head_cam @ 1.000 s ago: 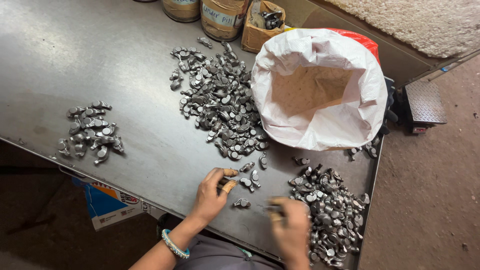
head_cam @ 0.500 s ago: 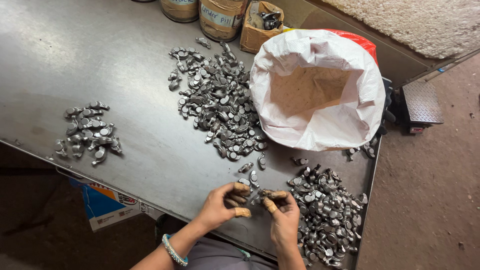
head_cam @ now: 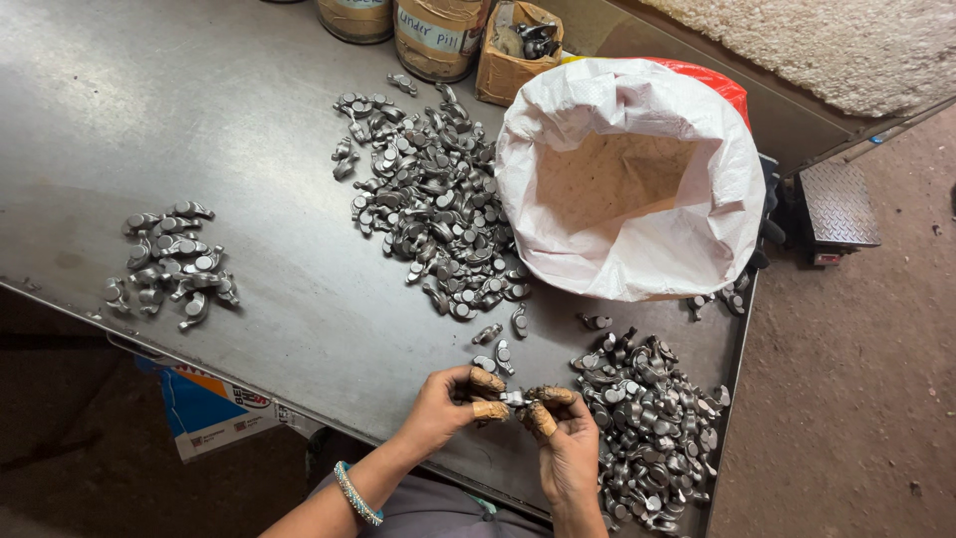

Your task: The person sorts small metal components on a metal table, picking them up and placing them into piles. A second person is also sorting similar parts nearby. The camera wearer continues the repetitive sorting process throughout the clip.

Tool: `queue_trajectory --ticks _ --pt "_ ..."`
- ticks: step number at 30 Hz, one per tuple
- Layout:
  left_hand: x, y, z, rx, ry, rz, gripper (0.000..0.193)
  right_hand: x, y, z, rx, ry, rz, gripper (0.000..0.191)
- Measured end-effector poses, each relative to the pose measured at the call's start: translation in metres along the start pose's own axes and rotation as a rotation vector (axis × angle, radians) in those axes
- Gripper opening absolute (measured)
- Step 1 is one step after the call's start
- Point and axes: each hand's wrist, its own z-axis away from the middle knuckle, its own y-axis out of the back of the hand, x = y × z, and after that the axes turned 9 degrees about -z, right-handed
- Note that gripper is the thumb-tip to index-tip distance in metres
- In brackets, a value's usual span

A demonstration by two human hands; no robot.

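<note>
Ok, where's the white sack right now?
In the head view the open white sack stands on the metal table, upper right, between the big central heap of metal parts and the table's right edge.

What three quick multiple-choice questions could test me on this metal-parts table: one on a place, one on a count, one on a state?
1. Where does the smallest pile of metal parts lie on the steel table?
A. by the table's left edge
B. inside the sack
C. beside the jars

2. How many separate heaps of parts lie on the table?
A. one
B. three
C. five

3. How is the white sack standing?
A. tied shut
B. lying flat
C. open, rim rolled down

Answers:
1 A, it sits apart at the left, far from the middle pile and the right pile.
2 B, left, middle and right heaps show.
3 C, its brown inside is visible.

Both hands, left and right, pinch one small part with the fingers.
</note>
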Motion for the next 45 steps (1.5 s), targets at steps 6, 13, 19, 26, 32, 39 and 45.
queue_trajectory --ticks 6,13,19,26,32,39,45 --pt "0.002 0.000 0.002 -0.021 -0.003 0.006 0.023 0.003 0.006 -0.002 0.038 -0.062 0.007 0.023" --pt "0.030 0.003 0.007 0.213 -0.207 -0.628 0.027 -0.075 -0.020 0.028 0.166 0.456 0.872 0.019" --pt "0.047 0.015 -0.004 0.396 -0.228 -0.748 0.033 -0.113 -0.060 0.035 0.371 0.738 1.604 0.025" --pt "0.030 0.013 -0.018 0.400 -0.322 -0.850 0.059 -0.022 -0.090 -0.022 -0.198 0.581 1.484 0.048" --pt "0.026 0.016 -0.021 0.316 -0.387 -0.785 0.051 -0.006 -0.046 -0.048 -0.079 0.223 1.043 0.027" --pt "0.046 0.001 -0.016 0.170 -0.307 -0.691 0.045 -0.019 0.007 -0.042 -0.017 -0.189 0.049 0.028" --pt "0.037 -0.010 -0.024 0.034 -0.299 -0.397 0.032 -0.017 0.012 -0.031 -0.002 -0.286 -0.058 0.025"
